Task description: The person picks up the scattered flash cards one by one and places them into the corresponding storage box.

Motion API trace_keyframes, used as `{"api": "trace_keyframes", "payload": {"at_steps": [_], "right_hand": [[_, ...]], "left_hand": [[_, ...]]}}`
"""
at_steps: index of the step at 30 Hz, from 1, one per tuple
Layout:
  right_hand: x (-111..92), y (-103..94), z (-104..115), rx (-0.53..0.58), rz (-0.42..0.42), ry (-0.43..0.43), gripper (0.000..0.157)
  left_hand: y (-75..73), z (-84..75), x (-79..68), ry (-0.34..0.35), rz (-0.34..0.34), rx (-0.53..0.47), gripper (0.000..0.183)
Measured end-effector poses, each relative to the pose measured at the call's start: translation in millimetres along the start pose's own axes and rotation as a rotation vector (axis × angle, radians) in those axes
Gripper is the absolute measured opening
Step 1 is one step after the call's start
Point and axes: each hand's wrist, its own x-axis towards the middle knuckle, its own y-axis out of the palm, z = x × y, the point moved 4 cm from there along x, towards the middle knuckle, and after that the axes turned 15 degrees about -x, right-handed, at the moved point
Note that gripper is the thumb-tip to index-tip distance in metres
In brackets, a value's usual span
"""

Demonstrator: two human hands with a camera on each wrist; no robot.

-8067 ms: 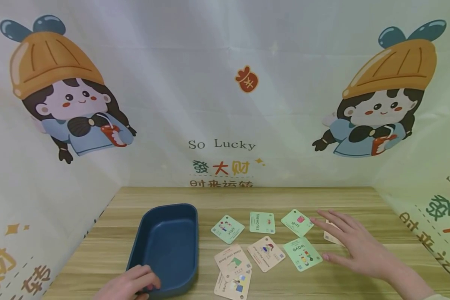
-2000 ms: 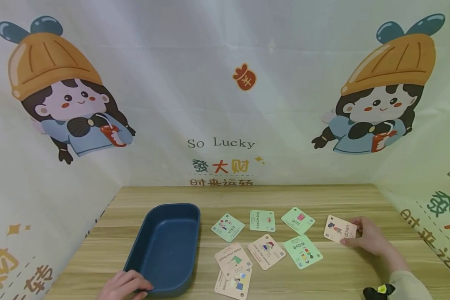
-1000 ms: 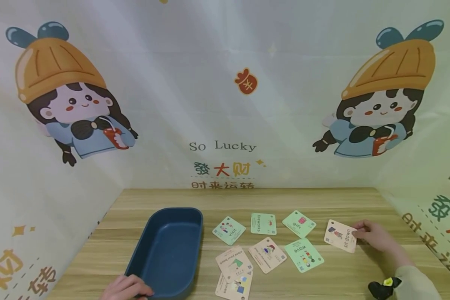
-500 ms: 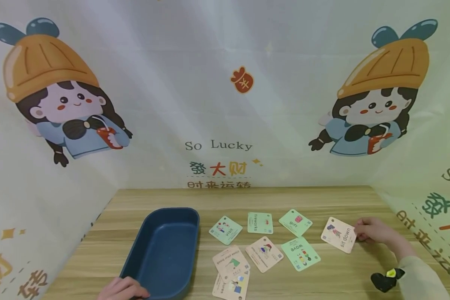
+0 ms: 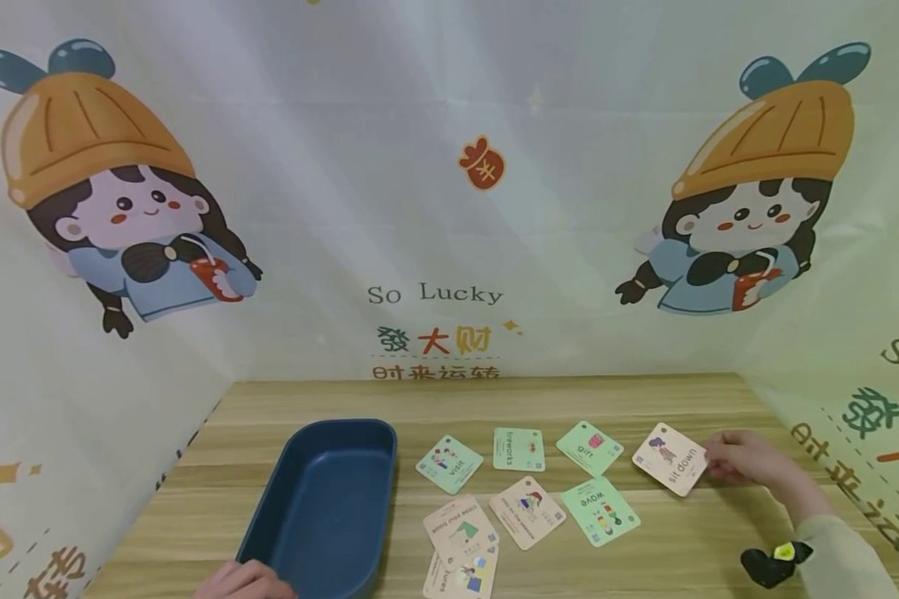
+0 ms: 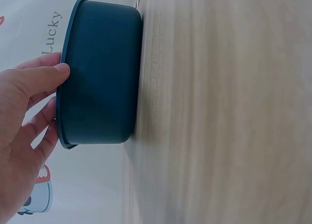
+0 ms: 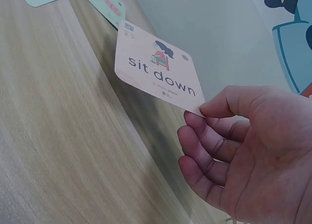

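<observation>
My right hand (image 5: 745, 460) pinches a corner of the pink "sit down" flash card (image 5: 670, 459) between thumb and fingers. In the right wrist view the card (image 7: 156, 68) is tilted and raised off the tabletop. At the lower left my left hand (image 5: 243, 581) is partly cut off by the head view's edge. The left wrist view has the left hand (image 6: 29, 107) gripping the rim of a dark blue tray (image 6: 100, 72), thumb on the near side and fingers behind. Seen from above, the tray (image 5: 330, 507) holds nothing.
Green cards "visit" (image 5: 449, 464), "fireworks" (image 5: 519, 449), "gift" (image 5: 589, 448) and "wave" (image 5: 601, 511) lie on the wooden table (image 5: 569, 398). Pink cards lie nearer, the "close your book" card (image 5: 460, 532) overlapping another card (image 5: 464, 576). A printed curtain (image 5: 449, 233) encloses the table.
Eight seconds ago my right hand was spread over the "sit down" card on the table. It has since pinched that card, turned it and lifted it. The left hand stays at the tray's rim.
</observation>
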Motion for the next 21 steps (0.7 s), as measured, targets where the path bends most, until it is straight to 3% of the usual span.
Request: {"api": "trace_keyframes", "payload": {"at_steps": [10, 16, 21], "right_hand": [[-0.1, 8.4, 7.3, 0.124, -0.008, -0.015, 0.031], [-0.6, 11.4, 18.5, 0.135, -0.026, -0.046, 0.031], [1.1, 13.4, 26.6, 0.119, -0.041, -0.038, 0.036]], "left_hand": [[0.9, 2.4, -2.6, 0.149, 0.017, 0.041, 0.04], [2.4, 0.6, -1.8, 0.058, 0.03, 0.047, 0.05], [4.6, 0.7, -3.2, 0.038, 0.008, 0.022, 0.049]]}}
